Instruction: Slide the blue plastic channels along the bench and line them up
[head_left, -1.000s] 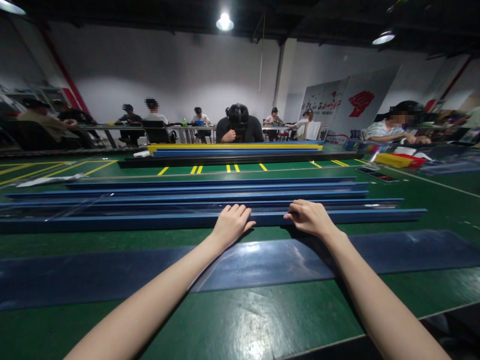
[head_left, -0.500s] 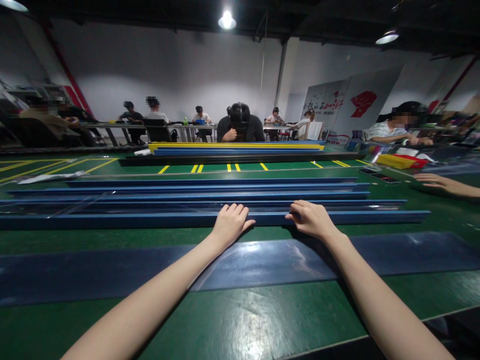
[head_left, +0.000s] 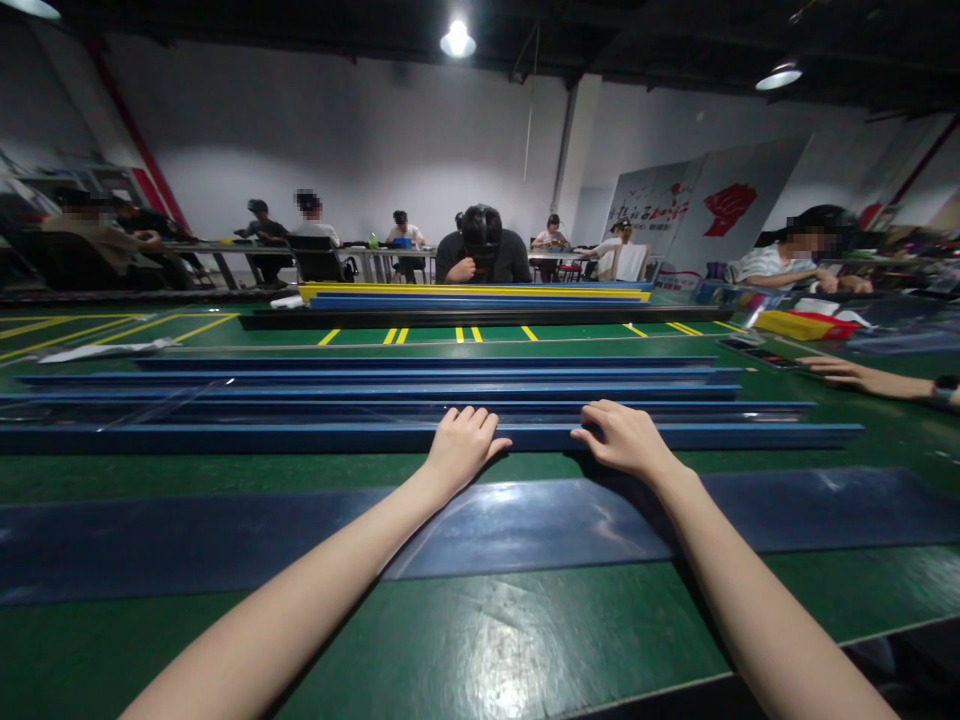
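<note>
A long blue rail point(head_left: 225, 438) lies crosswise on the green table point(head_left: 487, 640), nearest of several like it. My left hand point(head_left: 459, 447) rests on top of it near the middle, fingers curled over its far edge, thumb on the near face. A little to the right, my right hand point(head_left: 621, 436) grips the same rail the same way. Between the rail and me a wide, glossy dark blue strip point(head_left: 150, 545) lies flat under my forearms.
More blue rails point(head_left: 420, 382) lie side by side behind the held one. A stack of yellow and blue rails point(head_left: 472, 294) sits on the far table. Another person's hand point(head_left: 847, 372) reaches in at the right. Several people sit at tables beyond.
My hands have stayed on the rail. The other person's hand has reached in from the right edge and moved further left across the table.
</note>
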